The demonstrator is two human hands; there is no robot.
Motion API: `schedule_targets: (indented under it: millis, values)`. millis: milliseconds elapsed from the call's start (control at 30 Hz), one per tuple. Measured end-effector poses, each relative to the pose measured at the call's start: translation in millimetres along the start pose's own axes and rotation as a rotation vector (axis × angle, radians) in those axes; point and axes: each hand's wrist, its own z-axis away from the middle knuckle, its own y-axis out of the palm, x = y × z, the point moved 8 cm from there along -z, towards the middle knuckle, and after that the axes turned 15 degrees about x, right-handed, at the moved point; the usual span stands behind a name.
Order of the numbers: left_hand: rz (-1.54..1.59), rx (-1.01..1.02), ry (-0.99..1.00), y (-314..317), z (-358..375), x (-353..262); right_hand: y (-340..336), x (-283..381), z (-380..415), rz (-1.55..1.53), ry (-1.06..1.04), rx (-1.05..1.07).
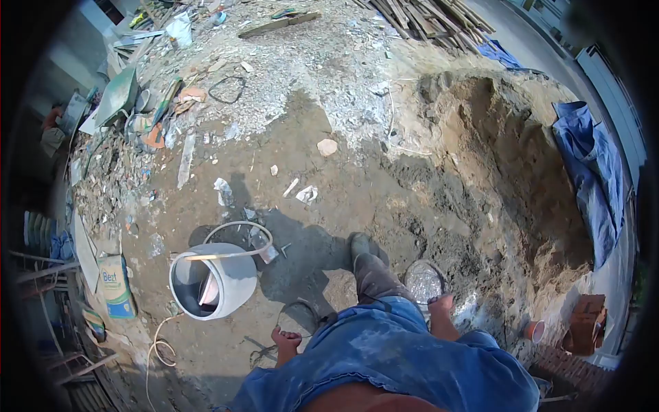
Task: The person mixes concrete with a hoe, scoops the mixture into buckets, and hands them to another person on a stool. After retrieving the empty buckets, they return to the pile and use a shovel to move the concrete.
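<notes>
Left hand (286,341) hangs low, fingers curled down, holding nothing I can see; right hand (440,303) grips one pan (424,280); one grey bucket (211,280) stands nearby

Far left, a rubble pile (130,117) spreads across the dirt. Timber planks (425,17) lie stacked at the far edge, a blue tarp (594,165) drapes the sand mound (508,158) on the right, and red bricks (587,323) sit near right.

right hand (439,302) partly hidden, bag (117,287) lettering unreadable
</notes>
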Motion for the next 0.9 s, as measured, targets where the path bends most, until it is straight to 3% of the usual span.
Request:
schedule_targets:
  millis: [133, 333, 500, 567, 633, 667, 700, 733, 767, 833, 867, 900]
  values:
    - [0.158, -0.035, 0.007, 68.1, 6.6, -16.4, 110.3, 22.8, -28.3, 0.043, 0.068, 0.011]
    - [0.351, -0.004, 0.042, 215.8, -9.3, -28.1, 298.9, 65.7, -21.1, 0.131, -0.007, 0.07]
    - [0.435, 0.116, 0.029, 344.1, -58.2, -43.0, 410.7, 71.8, -55.8, 0.11, -0.046, 0.109]
    - [0.429, 0.062, 0.025, 406.6, -97.2, -44.2, 464.9, 79.8, -76.0, 0.043, 0.051, 0.118]
    - [0.417, 0.017, -0.01, 452.3, -103.0, -41.0, 494.0, 97.5, -76.6, 0.042, 0.002, -0.07]
    - [0.338, 0.123, 0.047, 483.8, -113.3, -51.6, 519.6, 118.3, -78.8, 0.038, -0.018, -0.055]
    - [0.252, 0.228, 0.118, 516.2, -122.0, -65.9, 537.1, 121.9, -77.6, -0.565, -0.088, -0.109]
    - [0.287, 0.106, 0.086, 541.9, -115.0, -65.1, 558.6, 118.9, -74.8, -1.174, -0.14, -0.165]
    - [0.281, 0.122, 0.092, 559.6, -129.8, -72.0, 580.4, 116.5, -75.3, -1.784, -0.184, -0.229]
    - [-0.491, 0.541, 0.45, 612.3, -160.6, -102.1, 628.3, 132.3, -85.3, -2.992, -0.252, -0.359]
    - [-0.187, 0.416, 0.265, 621.0, -183.0, -92.4, 646.9, 140.1, -98.2, -3.005, -0.154, -0.262]
    - [-0.173, 0.428, 0.272, 657.9, -185.9, -92.7, 663.8, 144.9, -113.0, -3.01, -0.055, -0.165]
